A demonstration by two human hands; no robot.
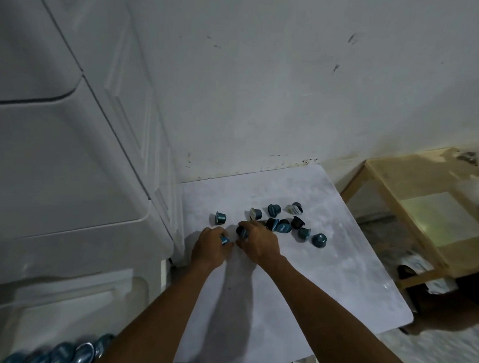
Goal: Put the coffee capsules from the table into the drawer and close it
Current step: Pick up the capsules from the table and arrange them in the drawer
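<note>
White bench [324, 281] by a scuffed wall [264, 100] bore loose blue capsules [281, 227]: likely light, stiff, slick, best pinched at the sides. Left hand [209, 247] and right hand [259, 244] each had fingers [251, 225] curled round one.

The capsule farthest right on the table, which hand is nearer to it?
Right. The right hand is just left of the capsule; the left hand is farther left, beyond the right hand.

free: tabletop [324, 281] near and right bare | blocked: capsule cluster [283, 224] mid-tabletop | left: white cabinet [68, 174] abuts edge | rear: wall [264, 100]
</note>
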